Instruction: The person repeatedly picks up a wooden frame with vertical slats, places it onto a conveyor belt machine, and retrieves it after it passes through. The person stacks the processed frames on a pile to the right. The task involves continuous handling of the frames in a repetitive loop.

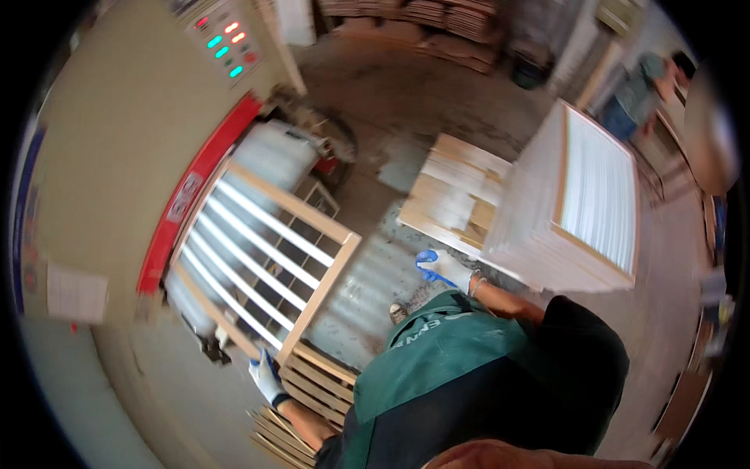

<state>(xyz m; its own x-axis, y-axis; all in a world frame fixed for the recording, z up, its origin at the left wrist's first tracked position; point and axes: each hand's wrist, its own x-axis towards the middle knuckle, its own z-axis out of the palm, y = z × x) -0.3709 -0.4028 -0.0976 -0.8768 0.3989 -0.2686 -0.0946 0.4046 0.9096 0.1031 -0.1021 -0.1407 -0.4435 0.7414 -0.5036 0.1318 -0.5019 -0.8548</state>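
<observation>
Two gloved hands attend a slatted wooden frame. The left hand (267, 379) is closed on the frame's near-left corner, its blue-coated fingers pinching the rail. The right hand (443, 267), held out ahead of the body, has its fingers loosely bent and parted from the thumb, with nothing between them.

The wooden frame (319, 298) lies ahead of the left hand and to the left of the right hand. Its five white slats run away from the body, slanting forward and left; the near rail crosses their ends, rising from the left hand toward the right. The far end meets the machine (101, 172) at its red bar (199, 191), beside a pale roller (277, 152); which side is longer cannot be told.

Beneath the left forearm lie wooden slats (316, 383). Ahead of the right hand is a pallet (437, 199); beyond that hand, to its right, stands a stack of white panels (598, 195). Farther off in that direction, another person (637, 94) leans forward.
</observation>
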